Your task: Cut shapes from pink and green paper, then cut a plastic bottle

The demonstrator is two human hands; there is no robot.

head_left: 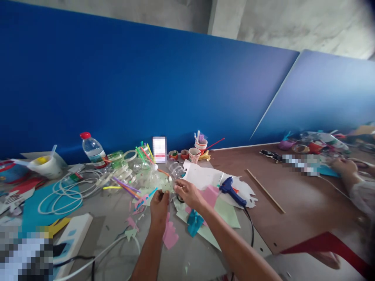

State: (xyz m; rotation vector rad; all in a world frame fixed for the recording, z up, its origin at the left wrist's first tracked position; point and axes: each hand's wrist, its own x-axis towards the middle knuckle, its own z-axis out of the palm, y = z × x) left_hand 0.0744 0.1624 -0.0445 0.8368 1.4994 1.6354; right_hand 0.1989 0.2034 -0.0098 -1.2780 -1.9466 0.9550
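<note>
My left hand (pixel 159 205) is closed in a pinch over the middle of the table. Close beside it, my right hand (pixel 189 192) also has its fingers pressed together. Whatever lies between the fingertips of either hand is too small to make out. A scalloped pink paper piece (pixel 170 235) lies below my left hand. Crumpled teal material (pixel 194 222) rests on pale green paper (pixel 227 214) under my right forearm. To the right, a blue glue gun (pixel 233 192) lies on torn white paper (pixel 202 174). A clear plastic bottle (pixel 175 168) lies just beyond my hands.
At the left are a red-capped bottle (pixel 94 151), a coiled white cable (pixel 60 195) and a power strip (pixel 74 238). Paper cups (pixel 194 155) stand by the blue partition (pixel 175 89). A wooden stick (pixel 265 190) lies right; another person's hand (pixel 345 168) is at far right.
</note>
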